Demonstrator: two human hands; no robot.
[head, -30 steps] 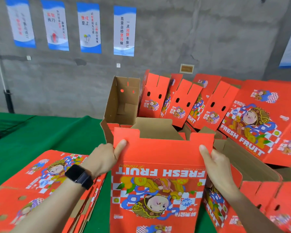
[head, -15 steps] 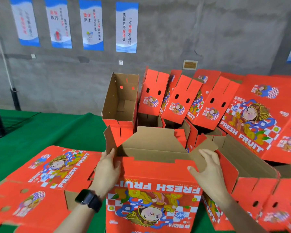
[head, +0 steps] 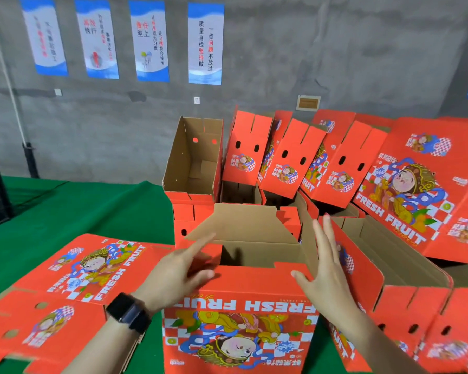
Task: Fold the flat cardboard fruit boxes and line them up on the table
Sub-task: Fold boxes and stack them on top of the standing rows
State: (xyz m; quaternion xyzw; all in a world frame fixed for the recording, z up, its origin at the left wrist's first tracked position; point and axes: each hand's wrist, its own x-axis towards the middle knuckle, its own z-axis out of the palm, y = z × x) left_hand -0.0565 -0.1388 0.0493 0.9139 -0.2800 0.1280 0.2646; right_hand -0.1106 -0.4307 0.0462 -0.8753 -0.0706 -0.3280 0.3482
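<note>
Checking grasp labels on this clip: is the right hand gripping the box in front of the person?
No, the right hand is open, its fingers straight and spread, not curled round any part of the box.

A green-covered table [head: 106, 211] carries flat red boxes [head: 73, 287] at the left, an opened box [head: 241, 327] in the middle, and folded boxes [head: 289, 163] crowded behind and right

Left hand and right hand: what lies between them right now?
Head view: between left hand and right hand, only the half-folded box, its top open.
</note>
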